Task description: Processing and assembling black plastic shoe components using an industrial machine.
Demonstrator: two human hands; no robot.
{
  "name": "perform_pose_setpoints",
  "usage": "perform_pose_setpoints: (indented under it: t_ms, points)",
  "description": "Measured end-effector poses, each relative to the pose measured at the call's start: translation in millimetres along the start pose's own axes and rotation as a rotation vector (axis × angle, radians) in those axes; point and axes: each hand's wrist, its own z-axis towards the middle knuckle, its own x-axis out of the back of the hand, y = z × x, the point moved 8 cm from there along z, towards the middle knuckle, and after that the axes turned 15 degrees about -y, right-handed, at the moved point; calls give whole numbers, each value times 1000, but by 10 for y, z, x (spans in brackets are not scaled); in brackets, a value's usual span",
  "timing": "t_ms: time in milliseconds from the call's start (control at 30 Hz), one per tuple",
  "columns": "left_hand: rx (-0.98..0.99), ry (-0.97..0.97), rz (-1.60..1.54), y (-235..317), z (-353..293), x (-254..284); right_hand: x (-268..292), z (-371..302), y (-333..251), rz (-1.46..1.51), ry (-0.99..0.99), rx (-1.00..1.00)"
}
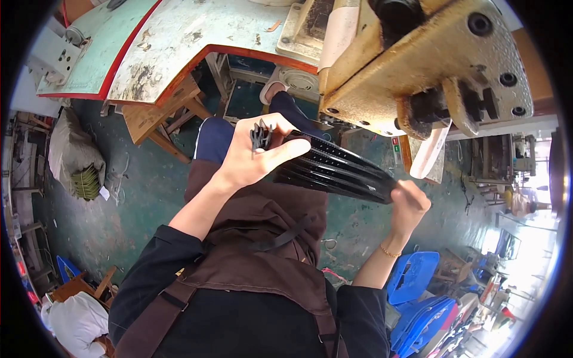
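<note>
Black straps (343, 164) stretch as a layered bundle between your two hands, above your lap and below the machine head (412, 77). Your left hand (250, 152) is clenched around one end, with thin dark tips (260, 137) poking out between thumb and fingers; your right hand (412, 204) seems to grasp the other end, though blur hides how firmly. Your biggest risk is the whole bundle fanning apart and dropping to the floor (358, 224) if either grip loosens, since those glossy layers probably slide on one another. Less serious, a careless upward swing could scuff several straps on the metal overhead; smaller again, an uneven pull might draw a single strap out of line. Around you, the pale worktable (179, 36) with its red edge spans the space ahead, while the machine head crowds the upper right and limits how freely you can lift. On your left, a pale sack (68, 143) slumps on the floor and a wooden stool (160, 110) stands by the table edge. What look like blue plastic seats (412, 277) sit beyond your right forearm, and a small green bundle (86, 182) lies against the sack.
</note>
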Motion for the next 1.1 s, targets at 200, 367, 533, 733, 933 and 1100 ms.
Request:
perform_pose_setpoints:
  t_ms: [200, 367, 533, 733, 933, 1100]
  points:
    - [167, 106, -118, -9, 73, -75, 176, 67, 193, 106, 188, -107]
    - [142, 223, -179, -71, 49, 18, 171, 159, 383, 124, 143, -239]
    - [171, 321, -332, -199, -61, 156, -19, 343, 234, 164, 109, -146]
    - [193, 366, -373, -163, -172, 300, -219, 318, 221, 130, 89, -229]
    - [182, 234, -318, -197, -199, 163, -80, -73, 246, 166, 181, -204]
    - [208, -87, -179, -169, -97, -205, 82, -565, 321, 239, 312, -199]
